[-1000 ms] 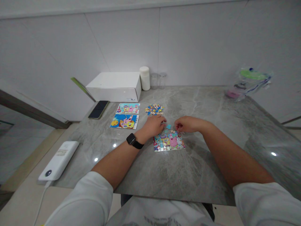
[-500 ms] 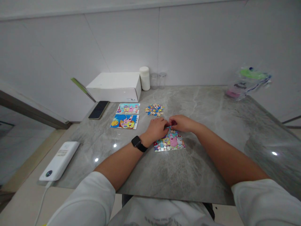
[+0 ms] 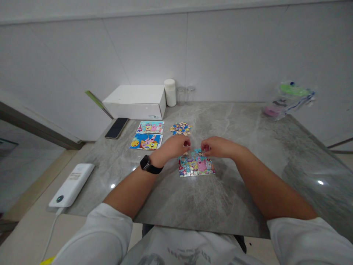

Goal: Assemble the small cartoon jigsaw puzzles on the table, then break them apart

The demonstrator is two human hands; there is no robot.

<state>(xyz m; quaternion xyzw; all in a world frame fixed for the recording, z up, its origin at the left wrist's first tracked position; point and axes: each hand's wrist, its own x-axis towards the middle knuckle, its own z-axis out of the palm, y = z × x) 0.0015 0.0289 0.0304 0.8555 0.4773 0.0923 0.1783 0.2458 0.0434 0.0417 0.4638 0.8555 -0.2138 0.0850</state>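
Note:
A partly joined cartoon puzzle [image 3: 197, 166] lies flat on the grey table, its upper edge uneven with light blue pieces. At its upper left is my left hand [image 3: 178, 145], fingers curled and closed; whatever they hold, if anything, is too small to name. My right hand [image 3: 213, 146] is at the upper right edge, fingertips pinched beside the blue pieces, and its contents cannot be made out. Behind my left hand is a pile of loose puzzle pieces [image 3: 180, 128]. Two cartoon picture cards, an upper one [image 3: 150, 127] and a lower one [image 3: 146, 141], lie left of the pile.
A white box [image 3: 135, 105], a white bottle [image 3: 170, 92] and two clear glasses [image 3: 185, 96] stand at the back. A phone [image 3: 117, 128] and a white power bank [image 3: 72, 185] with a cable are at the left. A plastic bag [image 3: 288, 101] lies back right.
My hands have moved apart; my left hand has shifted left, uncovering more of the puzzle's upper part. My right hand has moved slightly right. The view has shifted a little.

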